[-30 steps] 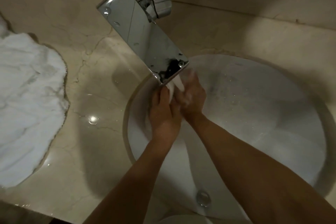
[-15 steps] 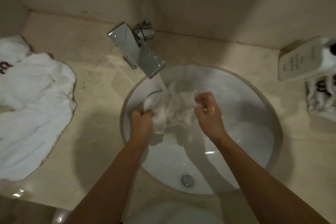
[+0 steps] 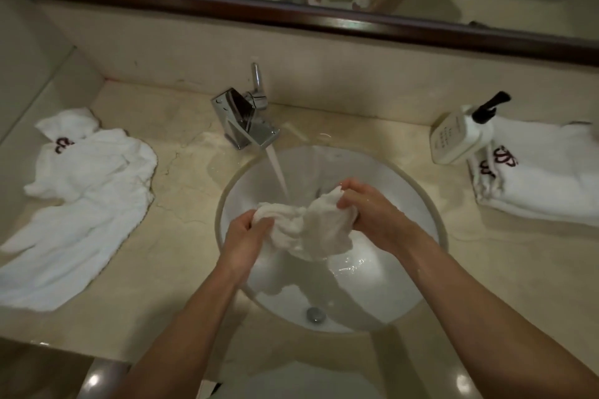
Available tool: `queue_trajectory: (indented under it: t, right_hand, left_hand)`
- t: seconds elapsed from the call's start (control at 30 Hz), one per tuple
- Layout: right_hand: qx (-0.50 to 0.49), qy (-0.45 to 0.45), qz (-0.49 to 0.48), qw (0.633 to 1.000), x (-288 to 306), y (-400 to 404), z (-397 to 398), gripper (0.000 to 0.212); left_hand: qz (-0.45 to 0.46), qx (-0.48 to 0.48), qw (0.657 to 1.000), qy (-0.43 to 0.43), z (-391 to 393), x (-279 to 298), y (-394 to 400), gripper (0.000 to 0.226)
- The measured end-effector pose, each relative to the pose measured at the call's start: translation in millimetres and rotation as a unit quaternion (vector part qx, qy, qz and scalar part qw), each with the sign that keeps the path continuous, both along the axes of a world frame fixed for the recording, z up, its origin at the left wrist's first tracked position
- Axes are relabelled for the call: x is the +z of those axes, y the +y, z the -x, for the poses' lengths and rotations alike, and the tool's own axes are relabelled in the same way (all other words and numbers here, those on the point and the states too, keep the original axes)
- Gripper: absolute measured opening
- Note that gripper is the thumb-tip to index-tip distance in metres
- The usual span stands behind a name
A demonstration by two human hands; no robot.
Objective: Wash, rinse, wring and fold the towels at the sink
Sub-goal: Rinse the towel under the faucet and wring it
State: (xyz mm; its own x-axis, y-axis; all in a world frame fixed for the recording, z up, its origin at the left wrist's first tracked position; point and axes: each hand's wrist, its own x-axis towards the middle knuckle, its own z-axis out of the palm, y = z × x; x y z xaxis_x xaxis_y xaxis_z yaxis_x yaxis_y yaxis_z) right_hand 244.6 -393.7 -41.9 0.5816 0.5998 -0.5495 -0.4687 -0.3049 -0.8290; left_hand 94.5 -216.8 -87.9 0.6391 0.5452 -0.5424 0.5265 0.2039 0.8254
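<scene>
Desk (image 3: 181, 236): beige marble, round sink (image 3: 421, 210) set in.
Tap (image 3: 249, 123): running onto towel (image 3: 311, 227).
Towel: bunched over sink, between both hands.
Left hand (image 3: 241, 236): gripping towel's left end.
Right hand (image 3: 372, 210): gripping right end.

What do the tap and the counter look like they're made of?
The tap: apparently polished chrome-plated metal, given its mirror-like reflections. The counter: glossy beige stone, probably marble, with faint veins and light glints; it may be an imitation.
</scene>
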Motion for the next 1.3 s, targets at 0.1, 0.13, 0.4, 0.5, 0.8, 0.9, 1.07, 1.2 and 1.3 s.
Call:
queue_trajectory:
  t: [0.1, 0.13, 0.4, 0.5, 0.8, 0.9, 1.07, 1.2, 1.3]
  right_hand:
    - [0.021, -0.064, -0.024, 0.997, 13, -4, 1, 0.012]
    - [0.024, -0.087, -0.024, 0.996, 19, -3, 1, 0.013]
    - [0.128, -0.301, 0.017, 0.945, 76, 7, -6, 0.02]
    - [0.184, -0.373, 0.081, 0.906, 89, 9, -11, 0.042]
    - [0.338, -0.375, 0.335, 0.795, 43, -16, -14, 0.022]
    - [0.3, -0.432, 0.282, 0.802, 49, -18, -19, 0.027]
    - [0.231, -0.494, 0.167, 0.821, 74, 4, -16, 0.028]
    - [0.221, -0.552, 0.106, 0.797, 89, 32, -7, 0.048]
    - [0.245, -0.554, 0.104, 0.789, 90, 46, -10, 0.035]
  left_hand:
    - [0.161, 0.047, 0.986, -0.007, 2, -5, 4, 0.042]
    - [0.234, 0.06, 0.97, -0.017, 2, -7, 6, 0.042]
    - [0.272, -0.13, 0.953, 0.033, -1, -17, 6, 0.051]
    - [0.164, -0.149, 0.974, 0.038, -9, -14, 11, 0.026]
    - [-0.062, -0.179, 0.981, 0.05, -24, -1, 39, 0.038]
    - [-0.008, -0.213, 0.974, 0.072, -24, -8, 51, 0.027]
    - [-0.145, -0.272, 0.946, 0.103, -36, -27, 53, 0.064]
    - [-0.298, -0.417, 0.849, 0.132, -61, -32, 47, 0.092]
    - [-0.261, -0.393, 0.881, -0.029, -82, -21, 41, 0.07]
